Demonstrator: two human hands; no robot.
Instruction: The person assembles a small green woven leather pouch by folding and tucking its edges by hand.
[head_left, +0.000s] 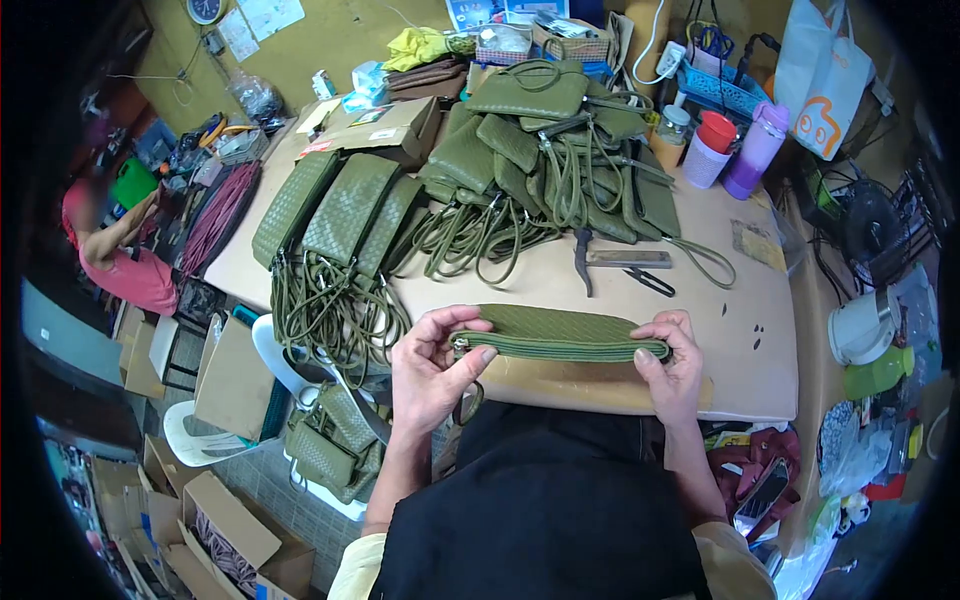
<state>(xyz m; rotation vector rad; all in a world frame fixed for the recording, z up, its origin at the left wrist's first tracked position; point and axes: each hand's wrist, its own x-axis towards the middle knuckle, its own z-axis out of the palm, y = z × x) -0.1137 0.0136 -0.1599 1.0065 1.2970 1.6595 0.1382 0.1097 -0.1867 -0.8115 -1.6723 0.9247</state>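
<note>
A green woven pouch (pixel 560 330) is stretched level between my two hands above the table's front edge, its zipper side facing me. My left hand (pixel 435 365) pinches the end with the zipper pull, and a green strap loop hangs below it. My right hand (pixel 672 362) grips the other end between thumb and fingers. Beyond the pouch lie a hammer (pixel 625 259) and a pair of black thread snips (pixel 650 282). Several green pouches with straps (pixel 350 215) lie at the table's left, and a larger pile (pixel 530 150) rises at the back.
A cup with a red lid (pixel 708 150) and a purple bottle (pixel 757 150) stand at the back right. Another person (pixel 125 265) sits at far left. More green bags (pixel 335 440) rest on a chair below, near open cardboard boxes (pixel 230 530).
</note>
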